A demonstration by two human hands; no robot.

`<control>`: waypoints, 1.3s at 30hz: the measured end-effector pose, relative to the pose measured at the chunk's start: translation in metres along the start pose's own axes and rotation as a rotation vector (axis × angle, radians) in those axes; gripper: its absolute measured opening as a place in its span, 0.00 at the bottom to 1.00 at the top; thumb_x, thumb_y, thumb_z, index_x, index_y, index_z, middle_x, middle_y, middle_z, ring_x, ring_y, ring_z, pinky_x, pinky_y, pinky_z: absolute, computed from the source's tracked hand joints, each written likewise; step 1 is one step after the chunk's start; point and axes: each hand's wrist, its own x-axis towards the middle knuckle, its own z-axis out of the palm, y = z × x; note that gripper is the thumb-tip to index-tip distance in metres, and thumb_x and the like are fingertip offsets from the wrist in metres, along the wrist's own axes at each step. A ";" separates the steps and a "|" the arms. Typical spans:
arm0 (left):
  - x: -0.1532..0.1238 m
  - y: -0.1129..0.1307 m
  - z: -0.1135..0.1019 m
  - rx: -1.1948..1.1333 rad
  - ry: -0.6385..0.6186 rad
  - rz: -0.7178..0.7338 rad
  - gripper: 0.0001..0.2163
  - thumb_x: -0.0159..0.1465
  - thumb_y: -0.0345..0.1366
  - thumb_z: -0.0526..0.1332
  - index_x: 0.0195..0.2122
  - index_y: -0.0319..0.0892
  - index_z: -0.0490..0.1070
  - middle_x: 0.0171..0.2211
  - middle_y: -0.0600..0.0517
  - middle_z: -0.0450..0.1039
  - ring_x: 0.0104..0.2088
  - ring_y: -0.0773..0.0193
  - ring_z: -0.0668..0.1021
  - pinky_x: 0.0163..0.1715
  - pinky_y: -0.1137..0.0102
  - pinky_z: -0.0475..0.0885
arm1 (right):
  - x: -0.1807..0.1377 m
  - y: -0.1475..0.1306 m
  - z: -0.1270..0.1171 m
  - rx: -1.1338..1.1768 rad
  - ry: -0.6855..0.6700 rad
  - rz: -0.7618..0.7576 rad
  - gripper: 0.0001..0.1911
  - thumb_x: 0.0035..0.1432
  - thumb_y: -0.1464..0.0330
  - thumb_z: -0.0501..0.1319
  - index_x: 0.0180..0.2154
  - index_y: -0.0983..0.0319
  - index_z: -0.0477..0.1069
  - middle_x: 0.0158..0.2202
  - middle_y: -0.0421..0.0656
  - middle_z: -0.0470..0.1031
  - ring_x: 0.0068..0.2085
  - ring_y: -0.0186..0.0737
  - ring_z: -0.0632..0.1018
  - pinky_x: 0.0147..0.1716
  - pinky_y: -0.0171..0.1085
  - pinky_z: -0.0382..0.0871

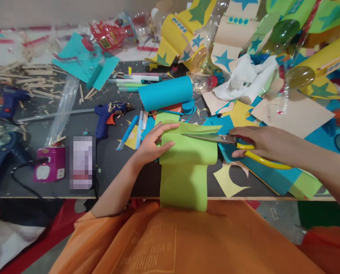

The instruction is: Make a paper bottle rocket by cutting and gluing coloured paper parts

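A long sheet of light green paper [184, 179] lies folded across the table edge, its lower end hanging toward my orange shirt. My left hand [155, 142] grips the paper's upper left side, thumb on top; the other fingers are partly hidden behind the sheet. Yellow-handled scissors [229, 139] are in my right hand [252, 142], fingers through and around the handles. Their blades point left along the paper's upper part, where a strip stands partly apart from the sheet. Just beyond the paper lies a blue paper tube [166, 93].
Glue guns [104, 118] lie at left, near a purple box [49, 164] with a black cord and a phone [82, 163]. Markers [143, 78], a red-labelled bottle [108, 35] and wooden sticks lie farther back. Paper scraps [231, 179] and star-decorated paper shapes [224, 57] crowd the right.
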 end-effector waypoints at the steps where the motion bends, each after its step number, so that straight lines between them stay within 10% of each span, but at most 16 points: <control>1: 0.000 0.000 0.000 0.006 -0.005 0.004 0.25 0.63 0.58 0.61 0.55 0.48 0.74 0.53 0.47 0.77 0.47 0.56 0.80 0.47 0.65 0.77 | -0.001 0.000 0.001 0.001 0.007 0.000 0.36 0.62 0.40 0.46 0.50 0.61 0.73 0.43 0.53 0.81 0.43 0.56 0.81 0.37 0.45 0.72; 39: -0.001 0.010 0.005 -0.058 -0.067 0.038 0.23 0.66 0.53 0.60 0.57 0.46 0.72 0.57 0.48 0.75 0.56 0.52 0.77 0.62 0.57 0.69 | 0.014 -0.011 0.013 -0.014 0.052 -0.070 0.39 0.61 0.37 0.43 0.50 0.61 0.70 0.43 0.55 0.79 0.42 0.56 0.80 0.36 0.44 0.70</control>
